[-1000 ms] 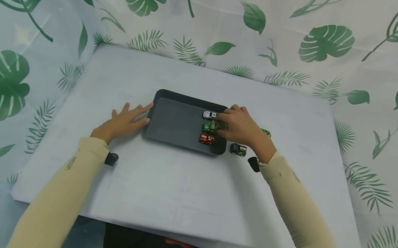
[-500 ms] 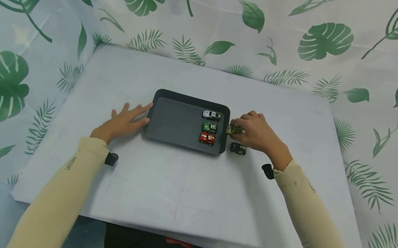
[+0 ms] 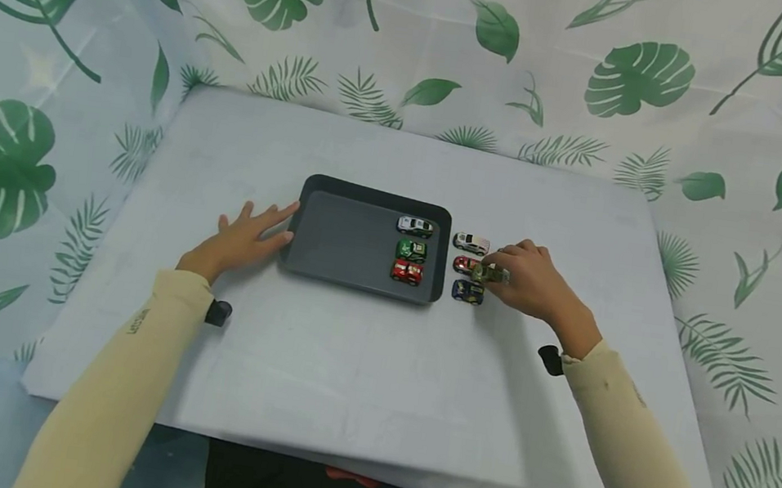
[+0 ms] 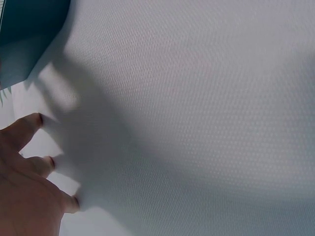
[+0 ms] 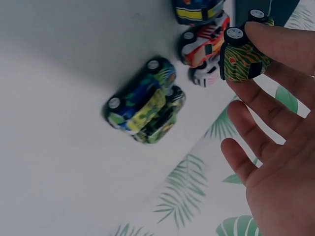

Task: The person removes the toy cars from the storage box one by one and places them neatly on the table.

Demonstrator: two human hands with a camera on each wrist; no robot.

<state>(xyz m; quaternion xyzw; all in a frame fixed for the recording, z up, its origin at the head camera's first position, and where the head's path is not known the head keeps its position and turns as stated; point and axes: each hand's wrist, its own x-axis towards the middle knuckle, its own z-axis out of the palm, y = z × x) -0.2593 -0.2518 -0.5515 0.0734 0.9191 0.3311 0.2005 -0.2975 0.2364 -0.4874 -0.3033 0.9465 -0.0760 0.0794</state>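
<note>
My right hand (image 3: pixel 527 278) pinches a green patterned toy car (image 5: pixel 246 61) between thumb and fingers, over the table just right of a column of toy cars. That column holds a white car (image 3: pixel 471 243), a red one (image 3: pixel 462 264) partly covered by the held car, and a dark blue one (image 3: pixel 468 291). Inside the grey tray (image 3: pixel 340 237), near its right wall, stand a white car (image 3: pixel 415 226), a green car (image 3: pixel 411 250) and a red car (image 3: pixel 407 272). My left hand (image 3: pixel 235 246) has its fingers spread, fingertips right at the tray's left edge.
Two more camouflage-like toy cars sit side by side on the table in the right wrist view, a blue-green one (image 5: pixel 135 103) and a green one (image 5: pixel 165 118); my right hand hides them from the head view. A leaf-print cloth (image 3: pixel 419 33) hangs behind the white table (image 3: pixel 344 378).
My right hand has carried the green patterned car out of the tray and rightward past its right wall, uncovering the cars beside the tray. The left hand has stayed put.
</note>
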